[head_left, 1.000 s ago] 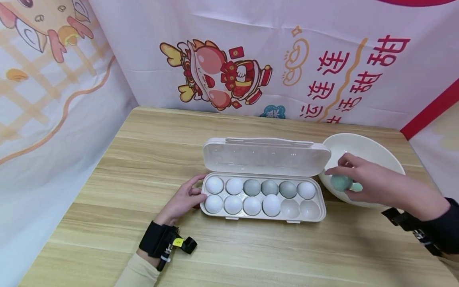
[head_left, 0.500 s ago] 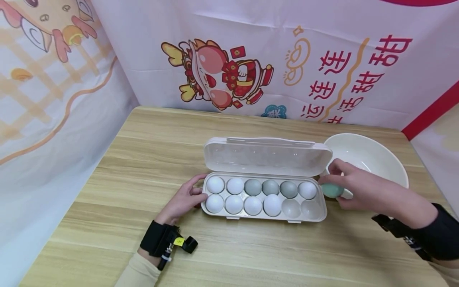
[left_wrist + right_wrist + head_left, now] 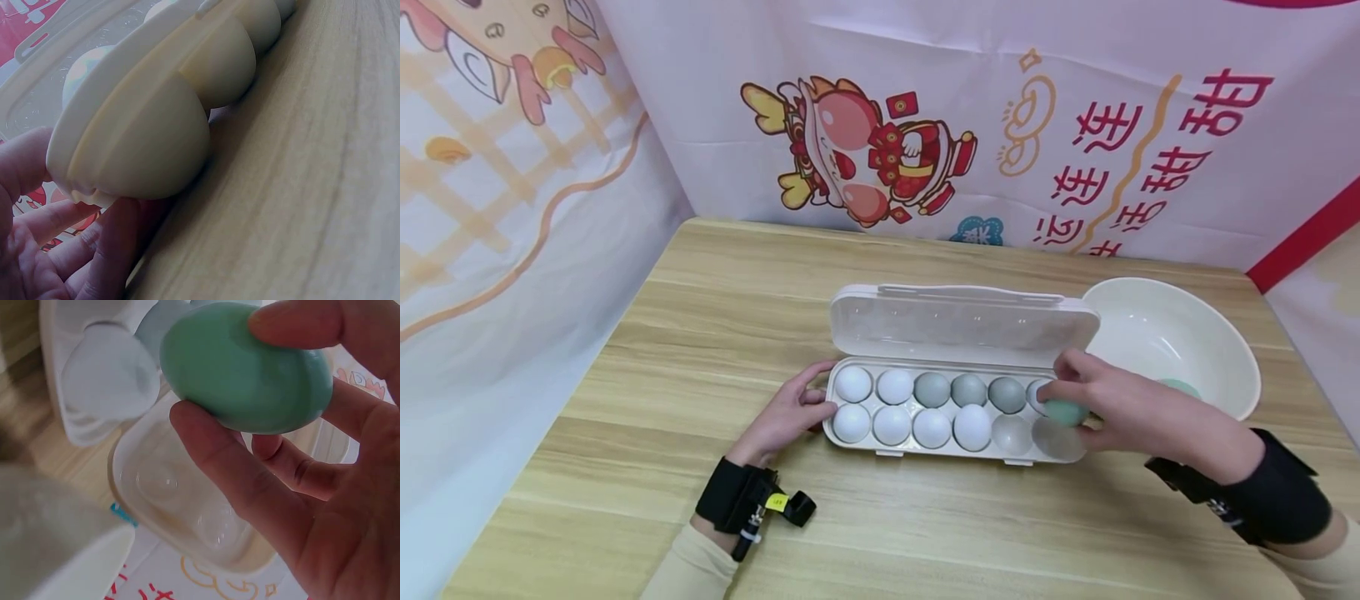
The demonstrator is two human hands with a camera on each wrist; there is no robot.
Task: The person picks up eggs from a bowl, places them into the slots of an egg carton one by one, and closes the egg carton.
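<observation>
A green egg (image 3: 244, 369) is pinched between the thumb and fingers of my right hand (image 3: 1127, 408). The hand holds it above the right end of an open egg box (image 3: 951, 450), over two bare cups (image 3: 1011, 435) in the near row. White eggs (image 3: 891, 425) and grey-green eggs (image 3: 968, 390) fill the other cups. At the box's left end my left hand (image 3: 792, 412) grips the rim, its thumb and fingers around the edge, as the left wrist view shows (image 3: 94, 250).
A cream bowl (image 3: 1232, 350) stands behind my right hand, with another green egg (image 3: 1180, 387) partly visible in it. The box's clear lid (image 3: 962, 325) stands raised at the back. Printed cloth (image 3: 700, 100) hangs behind the wooden table (image 3: 715, 292).
My right hand has carried the green egg leftward from the bowl to above the right end of the egg box. The left hand has stayed at the box's left end.
</observation>
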